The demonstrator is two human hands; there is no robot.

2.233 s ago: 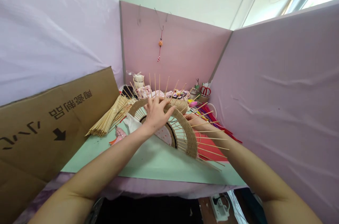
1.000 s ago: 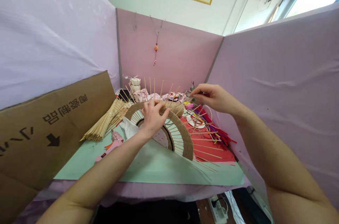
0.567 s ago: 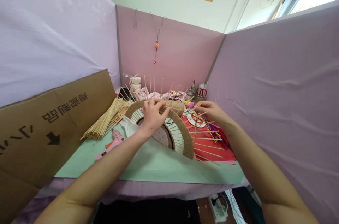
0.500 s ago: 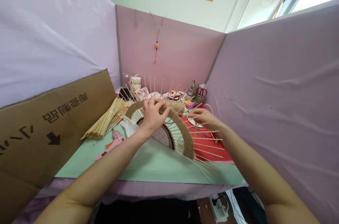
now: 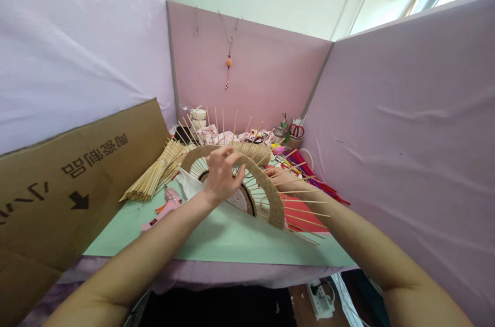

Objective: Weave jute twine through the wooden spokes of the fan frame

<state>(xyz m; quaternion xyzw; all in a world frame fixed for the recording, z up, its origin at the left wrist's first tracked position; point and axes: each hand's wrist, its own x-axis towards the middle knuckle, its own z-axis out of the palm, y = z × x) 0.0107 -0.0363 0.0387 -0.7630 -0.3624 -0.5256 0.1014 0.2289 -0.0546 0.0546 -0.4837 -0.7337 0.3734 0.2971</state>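
A half-round woven frame (image 5: 276,203) stands tilted on the mat, its wide band of brown twine wound across thin sticks that fan outward. Inside its arc is a smaller dark-edged half-ring around pink-dotted fabric. My left hand (image 5: 222,175) is at the top of the band, fingers bent over it and thumb on the near side. Behind the sticks on the right, my right hand (image 5: 285,181) has its fingers pressed together close to the band's outer edge. Whatever they pinch is too small to make out. A roll of twine (image 5: 253,153) lies just behind the frame.
A bundle of sticks (image 5: 154,175) and a pink glue gun (image 5: 166,206) lie on the left, beside a cardboard sheet (image 5: 96,172). Red scissors (image 5: 296,131) stand in a holder at the back right. Red sheet material (image 5: 303,213) lies under the right-hand sticks.
My right hand has moved left and slightly down, closer to the band, uncovering red and purple strips behind it. The fingers of my left hand have shifted slightly on the band.
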